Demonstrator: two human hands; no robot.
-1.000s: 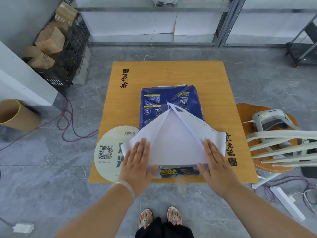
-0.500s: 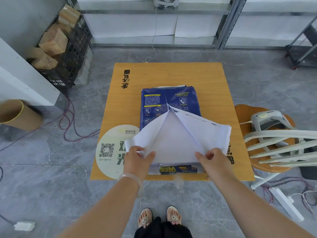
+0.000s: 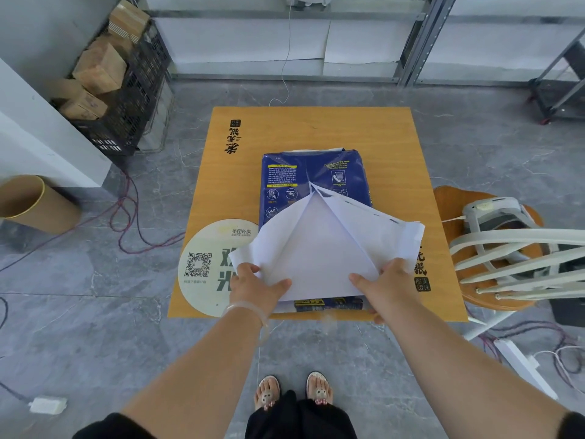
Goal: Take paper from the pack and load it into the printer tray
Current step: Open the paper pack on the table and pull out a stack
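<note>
- Paper pack, blue-wrapped, lies flat at the centre of an orange table, its near end torn open and its white wrapper flaps spread wide.
- Left hand pinches the left flap's lower edge, thumb on top.
- Right hand grips the right flap, apparently with fingers tucked beneath, though they are hidden.
- Round QR-code sticker sits just left of the pack.
</note>
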